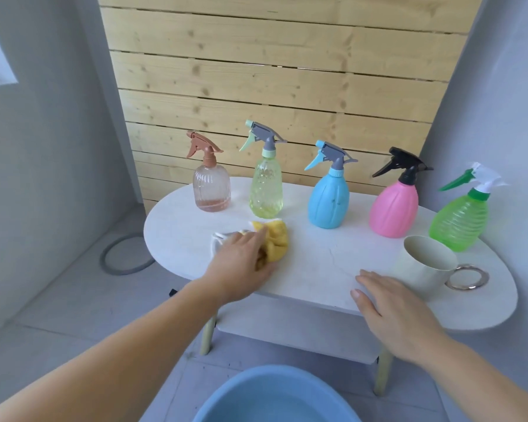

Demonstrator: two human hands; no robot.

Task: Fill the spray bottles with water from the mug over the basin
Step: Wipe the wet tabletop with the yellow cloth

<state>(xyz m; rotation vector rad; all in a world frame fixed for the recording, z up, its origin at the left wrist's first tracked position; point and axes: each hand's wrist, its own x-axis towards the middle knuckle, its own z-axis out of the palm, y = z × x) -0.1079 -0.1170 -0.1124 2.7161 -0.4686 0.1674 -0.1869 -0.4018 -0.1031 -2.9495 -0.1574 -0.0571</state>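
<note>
Hands, 2, bare, both over white oval table.
- L hand: arm stretched fwd and to the right, palm down. Fingers fairly straight, laid on yellow cloth and pressing it to the tabletop; tips partly hidden in the folds. White bit of the cloth shows just left of the knuckles.
- R hand: flat, palm down at table's front edge, fingers straight and close together, pointing up-left. Holds nothing. Sits just beside mug; contact can't be judged.

Mug: cream, upright, metal ring handle facing right, front right of table. Contents not visible.

Spray btls, 5, upright in a row along the back, all w/ trigger heads on, left to right:
- clear pink btl, brown trigger
- clear yellow btl, grey/mint trigger
- blue btl, grey/blue trigger
- pink btl, black trigger
- green btl, white/green trigger, just behind mug

Basin: blue, on floor in front of table, at frame bottom, partly cut off.

Misc: wood slat panel behind table; grey ring on floor at left.
</note>
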